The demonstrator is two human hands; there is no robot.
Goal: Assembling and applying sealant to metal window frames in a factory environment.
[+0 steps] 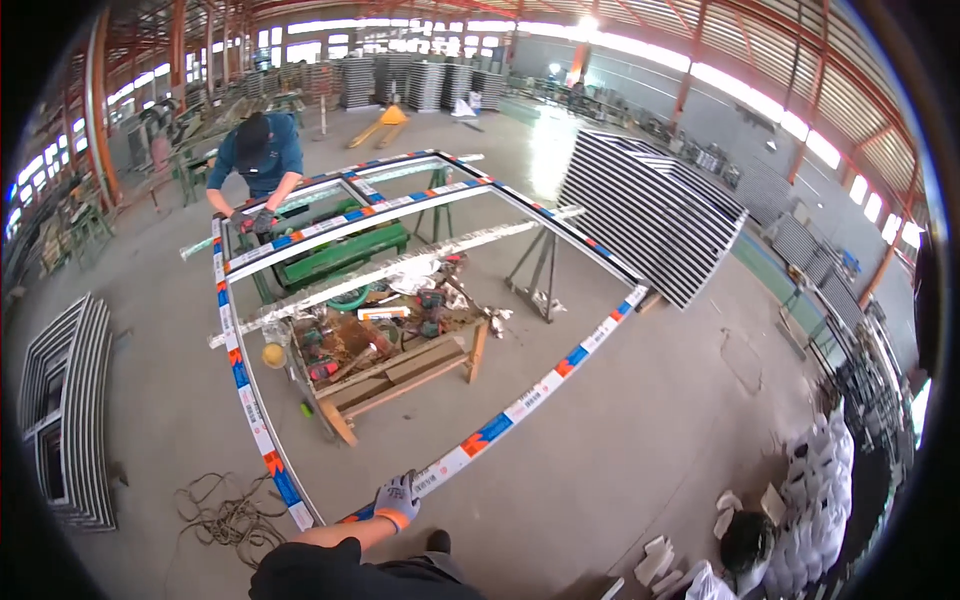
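A large rectangular window frame (541,391), covered in white, blue and orange protective film, stretches out before me. My left hand (398,501), in a grey glove with an orange cuff, is closed around its near bar close to the near left corner. My right hand is not in view. Farther off, a crossbar and a short divider split the far part of the frame. Two wrapped support bars (400,268) run beneath it on metal trestles (541,262). At the far left, a co-worker (258,155) in blue leans over the frame, gloved hands at its edge.
Under the frame stands a wooden bench (400,385) with power tools and scraps, beside a green box-like stand (345,254). Tangled cord (228,518) lies left of me. Stacked frames stand at left (85,420) and right (640,215). White bags (818,485) sit lower right.
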